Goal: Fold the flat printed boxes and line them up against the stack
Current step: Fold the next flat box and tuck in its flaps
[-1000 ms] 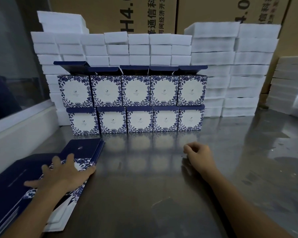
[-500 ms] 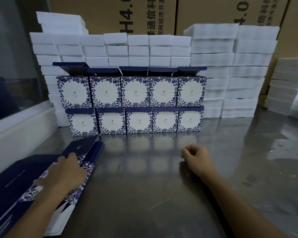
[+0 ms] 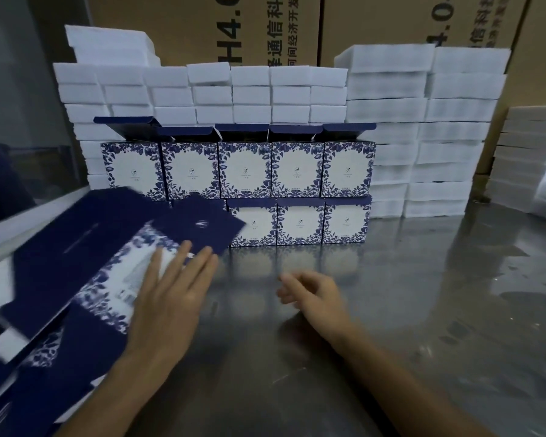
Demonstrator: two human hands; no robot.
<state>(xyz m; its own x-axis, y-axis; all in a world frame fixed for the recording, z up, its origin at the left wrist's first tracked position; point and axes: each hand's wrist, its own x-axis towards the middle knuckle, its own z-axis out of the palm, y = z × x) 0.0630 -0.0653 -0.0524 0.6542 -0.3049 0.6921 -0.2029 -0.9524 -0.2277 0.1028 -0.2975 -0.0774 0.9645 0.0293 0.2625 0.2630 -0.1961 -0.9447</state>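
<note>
The left hand (image 3: pixel 167 298) lies with straight fingers on a flat blue-and-white printed carton blank (image 3: pixel 133 247), raised at centre-left, its long axis running toward the upper right. The right hand (image 3: pixel 312 294), loosely curled and empty, waits just right of it, the nearer to the blank's free end.

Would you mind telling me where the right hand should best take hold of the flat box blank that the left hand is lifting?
Probably the navy flap end of the flat box blank, approached from the right. That end sticks out past the left hand, tilted up over the table with free edges, and the right hand is nearby holding nothing. A pinch on its near right edge looks simplest.
</note>
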